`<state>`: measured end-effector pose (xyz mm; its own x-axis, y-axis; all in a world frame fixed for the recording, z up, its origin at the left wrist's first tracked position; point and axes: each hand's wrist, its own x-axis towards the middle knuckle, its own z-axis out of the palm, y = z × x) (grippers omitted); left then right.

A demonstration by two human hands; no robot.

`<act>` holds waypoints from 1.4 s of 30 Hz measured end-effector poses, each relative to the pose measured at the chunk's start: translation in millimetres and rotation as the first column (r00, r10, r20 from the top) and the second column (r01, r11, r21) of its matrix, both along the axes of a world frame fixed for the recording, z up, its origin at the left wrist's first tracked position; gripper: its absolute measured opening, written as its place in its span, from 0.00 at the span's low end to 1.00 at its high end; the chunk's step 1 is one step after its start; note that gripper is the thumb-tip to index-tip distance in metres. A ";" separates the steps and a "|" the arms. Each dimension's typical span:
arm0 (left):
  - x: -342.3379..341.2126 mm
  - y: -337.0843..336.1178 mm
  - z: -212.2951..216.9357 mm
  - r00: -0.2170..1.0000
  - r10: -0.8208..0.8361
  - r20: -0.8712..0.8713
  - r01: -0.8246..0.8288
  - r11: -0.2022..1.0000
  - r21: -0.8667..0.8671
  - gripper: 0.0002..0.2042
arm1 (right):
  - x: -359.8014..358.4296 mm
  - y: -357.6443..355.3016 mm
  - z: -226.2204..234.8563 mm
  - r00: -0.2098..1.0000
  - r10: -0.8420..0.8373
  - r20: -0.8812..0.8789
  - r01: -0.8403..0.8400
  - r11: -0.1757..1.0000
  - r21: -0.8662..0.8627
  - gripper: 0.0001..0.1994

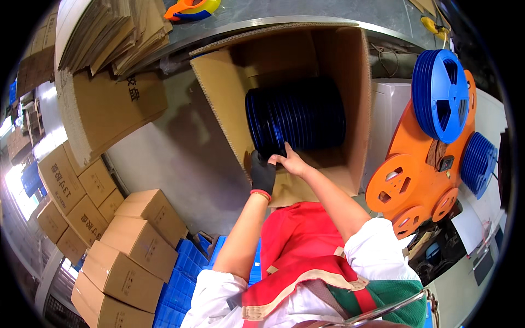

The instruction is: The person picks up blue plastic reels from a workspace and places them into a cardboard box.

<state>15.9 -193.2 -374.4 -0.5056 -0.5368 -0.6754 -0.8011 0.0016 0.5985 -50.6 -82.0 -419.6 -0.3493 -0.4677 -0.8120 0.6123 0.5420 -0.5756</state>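
Well left of the grip, across a stretch of grey floor, square edges of stacked brown cartons. Just left of the grip, the raw corrugated edge of an open carton, leaving little sideways room on that side. Just ahead of the grip, inside that carton, a row of dark blue reels, rim beside rim, reaching from near the carton's left wall almost to its right wall, with a narrow gap there. Farther right, outside the carton, an orange stand with slotted discs, bearing lighter blue reels.

Ahead and left of the grip, a pile of flattened cardboard. Beyond the carton, a grey worktable with a bright metal edge. Behind and left, low by the body, blue plastic crates.

Behind the grip, forearms reaching forward and converging, with a red apron between. On the left, the left hand, dark-gloved, red band at the wrist, at the reels' near side. Close against it, the right hand, bare, thumb extended toward the reels. Fingertips partly hidden; cannot tell whether grasping a reel or merely touching, with either hand.
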 end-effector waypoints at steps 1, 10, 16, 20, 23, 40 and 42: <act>3.0 7.9 2.4 0.997 0.029 -0.072 -0.030 0.999 -0.021 0.30 | 3.3 1.9 0.7 0.997 0.074 -0.018 -0.071 0.991 0.110 0.42; 32.5 23.3 58.4 0.977 -0.032 -0.211 0.041 0.998 0.040 0.15 | 25.2 28.1 -3.7 0.988 0.058 -0.144 -0.035 0.987 0.158 0.28; 63.9 32.8 85.0 0.974 0.051 -0.221 -0.108 0.961 -0.253 0.11 | 3.6 13.4 4.7 0.889 0.288 -0.357 -0.164 0.927 0.338 0.15; 129.8 75.4 78.8 0.966 -0.247 -0.082 0.215 0.936 -0.280 0.09 | -4.8 -4.9 -43.5 0.779 0.475 -0.408 -0.313 0.860 0.404 0.12; 184.1 105.3 64.6 0.938 -0.344 0.049 0.347 0.925 -0.155 0.10 | -11.3 -13.9 -87.3 0.666 0.637 -0.388 -0.430 0.753 0.498 0.11; 221.6 130.8 25.0 0.837 -0.463 0.292 0.455 0.885 0.099 0.09 | -51.7 -85.4 -132.8 0.160 0.464 -0.871 -0.410 0.834 0.369 0.28; 224.6 131.0 21.7 0.854 -0.421 0.305 0.417 0.905 0.081 0.08 | -34.9 -79.8 -130.1 0.141 0.505 -0.852 -0.474 0.789 0.390 0.29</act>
<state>240.5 -62.2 -352.8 -0.4461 -0.3129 -0.8385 -0.8695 0.3734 0.3233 -85.5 -161.8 -549.7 -0.5330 -0.8290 -0.1695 -0.6710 0.5362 -0.5121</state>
